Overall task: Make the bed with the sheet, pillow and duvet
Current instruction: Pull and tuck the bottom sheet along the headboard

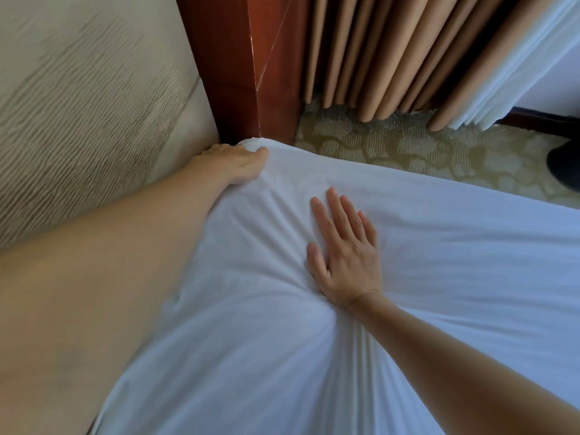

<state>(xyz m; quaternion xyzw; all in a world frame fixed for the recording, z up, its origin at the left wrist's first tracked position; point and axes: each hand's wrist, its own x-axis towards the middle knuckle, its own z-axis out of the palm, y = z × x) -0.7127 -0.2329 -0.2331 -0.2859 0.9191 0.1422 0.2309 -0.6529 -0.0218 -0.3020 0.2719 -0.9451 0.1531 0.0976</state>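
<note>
A white sheet point(439, 262) covers the mattress and fills the lower right of the head view. My left hand point(232, 163) reaches to the mattress's far corner by the headboard, its thumb hooked over the sheet's edge there and its fingers hidden behind the corner. My right hand point(345, 246) lies flat on the sheet with straight fingers, pressing it down, and creases fan out from under the wrist. No pillow or duvet is in view.
A padded beige headboard point(78, 105) stands at the left, framed by a red-brown wooden post point(244, 67). Tan curtains point(392, 51) and a white sheer curtain point(518, 64) hang beyond. Patterned carpet point(408, 146) runs along the bed's far side, with a dark object point(565, 164) at the right edge.
</note>
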